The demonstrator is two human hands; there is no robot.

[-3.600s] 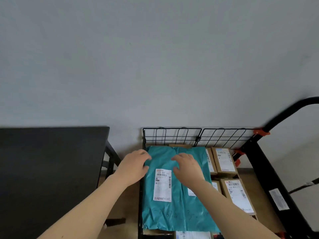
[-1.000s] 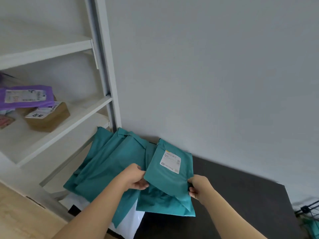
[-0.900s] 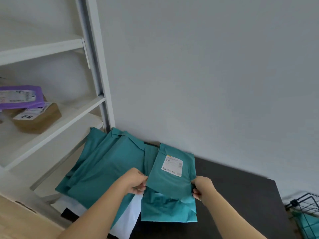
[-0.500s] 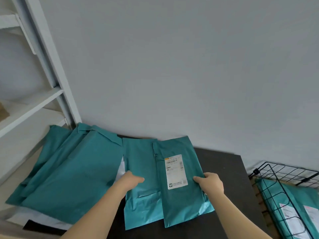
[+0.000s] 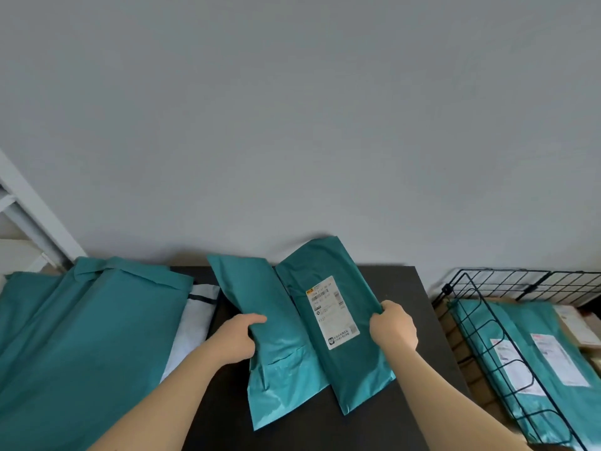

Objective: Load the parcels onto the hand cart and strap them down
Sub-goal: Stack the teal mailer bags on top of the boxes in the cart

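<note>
Two grips over the surface [image 5: 325, 428] — left hand [image 5: 235, 340] curled round plain parcel [image 5: 270, 320], right hand [image 5: 395, 327] round labelled parcel [image 5: 351, 369]; both parcels since shifted nearer the wire cart [image 5: 481, 320].

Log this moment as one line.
left hand: grips plain teal plastic mailer | right hand: grips labelled teal plastic mailer | site: black table | wire-sided hand cart: partly loaded

A plain grey wall [image 5: 292, 125] fills the upper half of the view. Below it lies a dark, matt tabletop [image 5: 403, 288] (its far edge sits close to the wall). At far left a white shelf upright [image 5: 39, 219] slants across the corner, with a pale shelf board [image 5: 16, 255] just beside it.
</note>
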